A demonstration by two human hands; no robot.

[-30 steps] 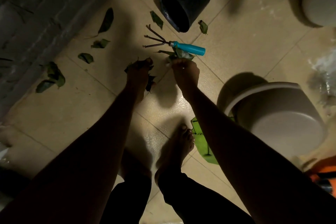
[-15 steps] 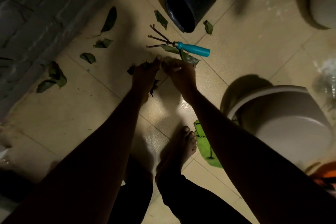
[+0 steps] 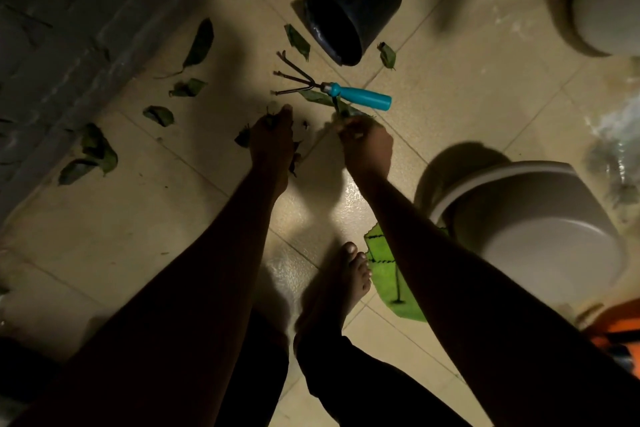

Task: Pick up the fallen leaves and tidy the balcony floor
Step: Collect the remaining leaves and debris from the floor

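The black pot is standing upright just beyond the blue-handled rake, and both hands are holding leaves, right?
Not quite: the head view shows the black pot lying on its side, just beyond the blue-handled rake. The left hand and right hand are both holding leaves.

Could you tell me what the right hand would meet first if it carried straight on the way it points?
Probably the small hand rake with the turquoise plastic handle, near its metal neck: it lies just beyond the right hand, across the green leaf that hand pinches. Depth is unclear.
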